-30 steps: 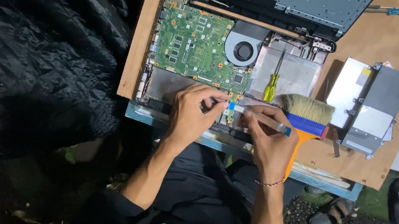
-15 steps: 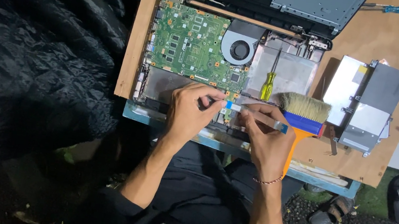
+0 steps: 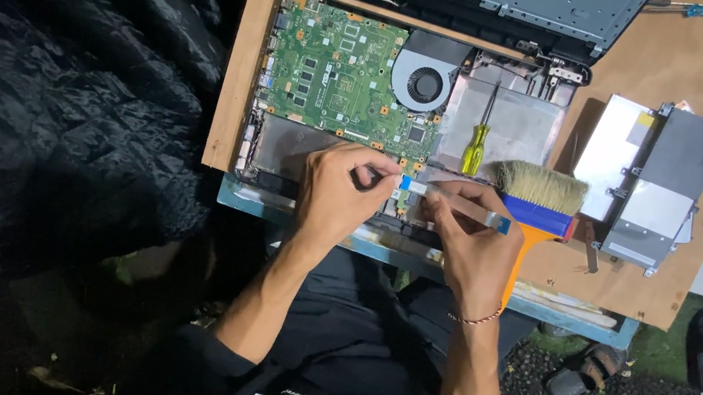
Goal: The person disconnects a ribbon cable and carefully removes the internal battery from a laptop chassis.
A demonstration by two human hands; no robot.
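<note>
Over laptop (image 3: 360, 86) I pinch ribbon cable (image 3: 463, 208) w/ both hands: left (image 3: 338, 191), right (image 3: 467, 239) (brush (image 3: 544, 200) just beside).

Person wears a black top with sleeves pushed up above the elbows, both forearms bare. A white block-shaped print sits on the chest, partly cut off by the lower frame edge. Left hand (image 3: 338, 195): no rings, watch or glove visible. Right hand (image 3: 466, 244): likewise ungloved; a thin red-and-white cord bracelet circles its wrist. Dark clothing covers the lap.
</note>
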